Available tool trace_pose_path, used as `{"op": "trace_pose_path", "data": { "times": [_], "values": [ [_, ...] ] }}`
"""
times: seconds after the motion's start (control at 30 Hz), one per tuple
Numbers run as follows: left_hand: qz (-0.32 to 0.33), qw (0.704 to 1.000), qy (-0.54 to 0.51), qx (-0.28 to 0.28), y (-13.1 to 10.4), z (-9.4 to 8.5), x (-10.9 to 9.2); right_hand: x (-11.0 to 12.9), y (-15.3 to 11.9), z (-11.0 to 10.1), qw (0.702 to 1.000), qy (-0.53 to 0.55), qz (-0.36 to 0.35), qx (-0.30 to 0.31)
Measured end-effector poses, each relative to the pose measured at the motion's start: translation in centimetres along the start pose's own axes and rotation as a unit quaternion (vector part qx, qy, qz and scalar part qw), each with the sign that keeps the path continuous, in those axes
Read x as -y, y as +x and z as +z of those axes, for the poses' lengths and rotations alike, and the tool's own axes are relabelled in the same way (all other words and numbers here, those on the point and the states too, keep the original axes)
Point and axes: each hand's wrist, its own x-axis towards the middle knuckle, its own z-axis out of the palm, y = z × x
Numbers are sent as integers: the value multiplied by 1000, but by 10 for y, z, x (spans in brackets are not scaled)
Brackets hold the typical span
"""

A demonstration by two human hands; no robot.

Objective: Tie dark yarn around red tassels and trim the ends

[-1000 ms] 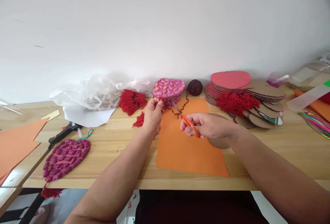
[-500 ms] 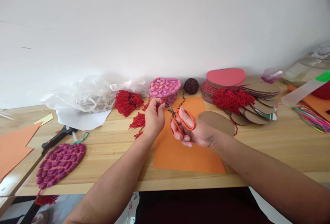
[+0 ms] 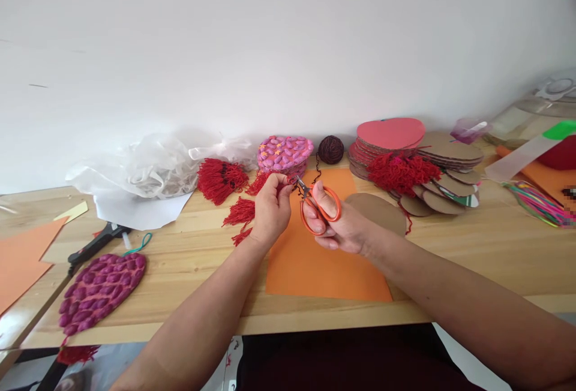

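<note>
In my right hand is a pair of scissors with orange handles, my thumb and fingers through the loops. The blades look almost closed, and their tips reach my left fingertips. My left hand pinches a bit of red and dark yarn between thumb and forefinger; most of it is hidden by the fingers. Red yarn tassels lie just left of that hand. Beneath both hands is an orange sheet. A dark yarn ball sits behind, its strand trailing toward my hands.
A pink-purple decorated heart stack stands by the wall. To the right are red heart shapes, cardboard pieces and red tassels. At left lie a plastic bag, a glue gun and a purple heart.
The scissors have turned slightly, and their blades are closer together at my left fingertips. Dark yarn shows more clearly beside them. The view has shifted a little.
</note>
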Motion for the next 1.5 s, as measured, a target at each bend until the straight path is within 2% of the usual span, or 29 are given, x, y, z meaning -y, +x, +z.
{"op": "trace_pose_path", "data": {
  "times": [0.17,0.23,0.3,0.37,0.47,0.53,0.57,0.6,0.63,0.7,0.8,0.9,0.97,1.03,1.07,1.17,1.2,1.23,1.27,1.3,1.4,1.43,1.5],
  "values": [
    [-33,999,-19,-14,3,-2,4,8,-2,-2,996,-28,-63,-48],
    [-50,998,-34,-19,5,-2,7,13,-5,-5,992,-96,-60,-58],
    [-68,996,-58,-25,7,-2,10,18,-9,-7,975,-216,-21,-50],
    [-87,992,-90,-34,9,-2,13,24,-14,-8,930,-366,15,-30],
    [-111,983,-137,-43,12,-3,16,35,-21,-6,814,-581,19,-6],
    [-121,979,-158,-42,13,-4,15,43,-26,-5,745,-667,20,-2],
    [-123,978,-163,-39,13,-4,13,46,-27,-5,731,-682,21,2],
    [-124,978,-165,-34,12,-4,11,47,-28,-5,732,-681,18,3],
    [-122,978,-165,-27,12,-4,8,47,-27,-7,747,-665,11,-4],
    [-116,980,-162,-6,9,-3,3,41,-24,-10,794,-605,-24,-54],
    [-103,980,-170,30,3,0,-4,23,-11,-15,861,-472,-115,-150],
    [-89,979,-172,64,-2,2,-6,9,1,-18,912,-354,-170,-119],
    [-80,981,-162,69,-3,3,-4,7,4,-22,921,-346,-155,-90],
    [-73,983,-158,57,-2,2,-2,13,4,-28,895,-406,-144,-113],
    [-72,984,-157,48,-1,2,-1,17,3,-32,867,-453,-148,-147],
    [-68,985,-155,37,1,2,1,28,2,-44,746,-589,-189,-246],
    [-65,986,-151,40,1,1,2,30,2,-46,716,-612,-209,-262],
    [-61,987,-144,46,1,2,1,30,2,-46,706,-616,-225,-267],
    [-55,988,-135,52,0,2,1,29,2,-44,717,-601,-234,-263],
    [-49,989,-123,59,0,2,0,26,3,-41,748,-569,-233,-250],
    [-28,993,-90,78,-3,2,-5,18,5,-30,860,-421,-203,-203],
    [-21,993,-81,84,-4,3,-7,15,5,-28,883,-378,-196,-197],
    [-9,994,-60,95,-5,3,-9,12,7,-26,903,-332,-188,-196]
  ]
}}
